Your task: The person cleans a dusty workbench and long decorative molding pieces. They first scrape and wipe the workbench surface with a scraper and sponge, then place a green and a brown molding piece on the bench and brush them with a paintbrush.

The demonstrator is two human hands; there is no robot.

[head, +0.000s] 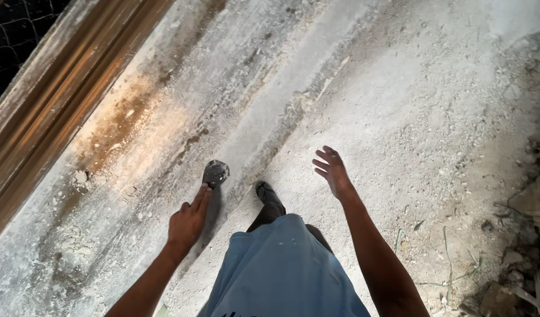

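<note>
Our left hand (189,220) holds a scraper (215,173); our right hand (333,171) is open, empty. We might slip on the dusty floor (399,105).

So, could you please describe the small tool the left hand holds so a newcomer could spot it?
Start at the brown wooden frame at upper left, then cross the dusty grey surface toward the left hand. At its fingertips sits a dark scraper blade, the only dark flat piece there.

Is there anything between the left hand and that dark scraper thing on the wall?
Nothing visible. The left hand reaches up with its fingertips right at the dark scraper, against the dusty wall.
</note>
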